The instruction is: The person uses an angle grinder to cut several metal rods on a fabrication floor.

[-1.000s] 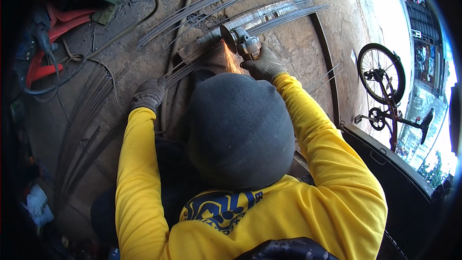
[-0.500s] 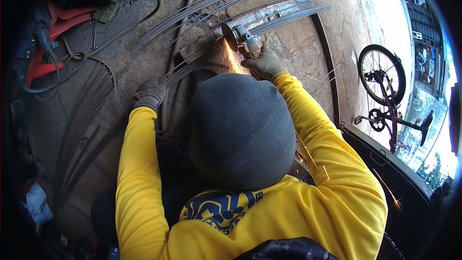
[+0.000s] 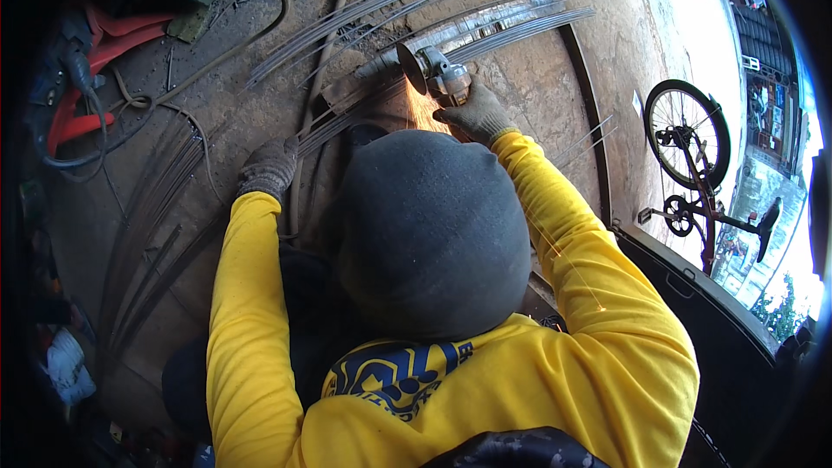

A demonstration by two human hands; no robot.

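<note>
My right hand [image 3: 479,114], in a grey work glove, is closed around an angle grinder [image 3: 451,80]. The grinder's round disc [image 3: 412,68] stands on edge, and orange sparks [image 3: 418,111] spray from beneath it toward me. Off to the left, my gloved left hand [image 3: 267,168] is closed on a bundle of thin metal rods [image 3: 325,128], which runs right toward the disc. A dark cap [image 3: 433,234] hides the near side of the work, including the exact cutting point. Beyond the disc lies a long metal bar [image 3: 485,22] with more thin rods [image 3: 529,33] beside it.
Further rods [image 3: 373,7] lie on the dirty floor ahead. A hose [image 3: 286,0] and a looped cable [image 3: 139,100] run at left, near a red metal stand [image 3: 74,126]. At right are a metal floor rail [image 3: 589,113] and a bicycle [image 3: 693,152].
The spark spray beneath the disc has become wider and dimmer, and the stray sparks over my right sleeve have shifted. Both hands stay almost where they were.
</note>
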